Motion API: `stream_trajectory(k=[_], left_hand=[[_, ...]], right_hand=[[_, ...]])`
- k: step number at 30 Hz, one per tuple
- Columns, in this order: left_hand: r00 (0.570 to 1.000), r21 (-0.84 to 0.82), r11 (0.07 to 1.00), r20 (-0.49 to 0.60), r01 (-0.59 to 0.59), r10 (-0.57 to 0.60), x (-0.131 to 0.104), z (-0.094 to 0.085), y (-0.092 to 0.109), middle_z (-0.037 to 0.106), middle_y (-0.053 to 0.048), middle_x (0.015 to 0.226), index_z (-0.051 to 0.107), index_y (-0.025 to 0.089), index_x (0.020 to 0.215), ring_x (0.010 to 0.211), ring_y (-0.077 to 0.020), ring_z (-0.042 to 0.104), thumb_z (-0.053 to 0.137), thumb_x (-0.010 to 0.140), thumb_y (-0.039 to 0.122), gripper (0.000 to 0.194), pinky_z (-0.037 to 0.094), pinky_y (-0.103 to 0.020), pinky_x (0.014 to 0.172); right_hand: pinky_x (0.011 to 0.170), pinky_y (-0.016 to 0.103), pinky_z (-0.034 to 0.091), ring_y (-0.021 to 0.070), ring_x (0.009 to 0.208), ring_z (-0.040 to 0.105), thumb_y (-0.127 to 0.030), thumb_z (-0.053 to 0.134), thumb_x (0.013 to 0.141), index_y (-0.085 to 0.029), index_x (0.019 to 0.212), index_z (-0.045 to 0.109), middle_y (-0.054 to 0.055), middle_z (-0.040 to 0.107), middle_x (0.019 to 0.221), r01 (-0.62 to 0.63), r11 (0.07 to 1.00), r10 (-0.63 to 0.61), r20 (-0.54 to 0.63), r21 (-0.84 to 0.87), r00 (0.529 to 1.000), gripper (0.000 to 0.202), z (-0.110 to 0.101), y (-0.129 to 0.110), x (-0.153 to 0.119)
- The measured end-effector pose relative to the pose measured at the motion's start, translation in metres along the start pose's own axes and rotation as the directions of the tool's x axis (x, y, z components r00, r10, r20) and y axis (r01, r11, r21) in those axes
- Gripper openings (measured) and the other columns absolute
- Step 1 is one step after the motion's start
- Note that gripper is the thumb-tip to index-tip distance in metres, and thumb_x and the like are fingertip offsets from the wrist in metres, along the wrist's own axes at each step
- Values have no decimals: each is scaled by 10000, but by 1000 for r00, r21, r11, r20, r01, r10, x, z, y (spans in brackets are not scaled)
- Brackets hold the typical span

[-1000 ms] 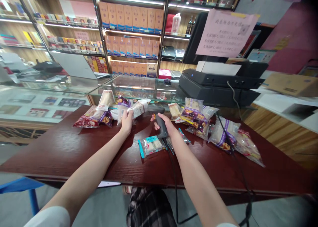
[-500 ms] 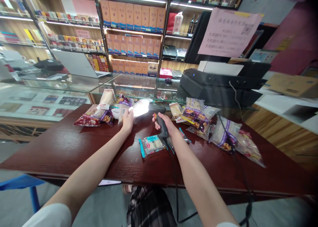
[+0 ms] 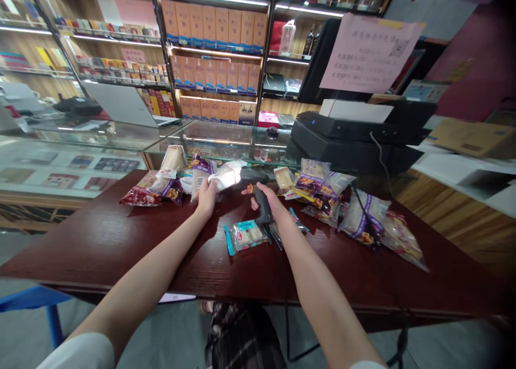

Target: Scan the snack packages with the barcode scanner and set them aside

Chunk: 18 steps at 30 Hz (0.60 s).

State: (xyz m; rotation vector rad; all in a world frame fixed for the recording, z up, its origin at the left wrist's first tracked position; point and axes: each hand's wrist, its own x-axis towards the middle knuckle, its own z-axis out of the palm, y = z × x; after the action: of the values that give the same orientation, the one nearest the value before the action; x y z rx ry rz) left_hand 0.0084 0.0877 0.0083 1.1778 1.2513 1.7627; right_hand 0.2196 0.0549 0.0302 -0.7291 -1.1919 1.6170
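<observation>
My left hand (image 3: 207, 197) is closed on the edge of a white snack packet (image 3: 227, 175), which it holds up above the table. In my right hand (image 3: 268, 201) is a black barcode scanner (image 3: 263, 205), its head turned left towards that packet. Some fingers of this hand reach out past the handle. Below the scanner lies a clear and turquoise snack packet (image 3: 246, 235), and another turquoise-edged packet (image 3: 297, 220) is partly hidden by my right wrist. Behind my left hand rest more bagged snacks, among them a purple-and-clear bag (image 3: 201, 167).
A pile of snack bags (image 3: 318, 189) lies on the right of the dark wooden table (image 3: 121, 245), and red snack bags (image 3: 141, 191) lie on the left. The scanner's cable hangs past the front edge. Behind stand a glass counter (image 3: 217, 132), a laptop (image 3: 121, 103) and a black printer (image 3: 358, 124).
The bright glare on the white packet is gone, so its surface shows more clearly. Both hands stay almost in place, with the packet and scanner still held.
</observation>
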Motion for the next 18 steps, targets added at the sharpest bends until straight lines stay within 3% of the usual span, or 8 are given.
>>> stream_trajectory(k=[3,7,9,12,15,18], left_hand=[[999,6,1000,32,-20,20,0,-1,1,536,-3,758,497,205,813,780,-197,578,586,795,518,326,514,-345,735],[987,83,983,22,-163,162,-1,-6,14,573,-34,857,501,199,895,865,-202,584,527,856,507,311,492,-356,841],[963,149,953,-9,-265,269,3,-13,23,592,-60,951,493,198,950,940,-205,588,509,878,458,270,473,-357,900],[889,319,866,-121,-386,441,14,-29,34,589,-100,1084,467,201,922,1069,-222,569,530,858,356,179,430,-374,986],[837,511,767,-154,-388,526,28,-44,34,576,-119,1092,457,209,868,1112,-251,546,562,803,267,136,400,-410,1028],[859,643,684,-79,-343,505,31,-49,28,561,-153,1107,504,196,906,1115,-281,542,554,781,205,135,404,-424,1023]], right_hand=[[460,259,439,96,419,485,-560,557,841,-176,941,630,64,743,836,-9,1000,9,-12,-14,1000,403,-2,1,2],[452,259,437,97,413,485,-556,564,832,-188,936,621,57,745,834,-3,999,4,-27,32,1000,387,-4,2,4],[449,257,432,95,409,480,-546,565,833,-192,924,611,56,745,836,7,998,-5,-32,60,999,368,-4,2,4],[445,257,423,95,406,477,-539,572,827,-193,911,596,58,743,836,4,997,-1,-39,77,999,357,-5,2,5],[446,260,421,97,409,480,-547,583,814,-189,916,588,65,741,837,-3,997,7,-45,78,999,373,-6,3,6],[443,261,421,101,412,486,-557,588,812,-189,920,587,65,741,833,2,998,1,-61,64,998,384,-7,4,7]])
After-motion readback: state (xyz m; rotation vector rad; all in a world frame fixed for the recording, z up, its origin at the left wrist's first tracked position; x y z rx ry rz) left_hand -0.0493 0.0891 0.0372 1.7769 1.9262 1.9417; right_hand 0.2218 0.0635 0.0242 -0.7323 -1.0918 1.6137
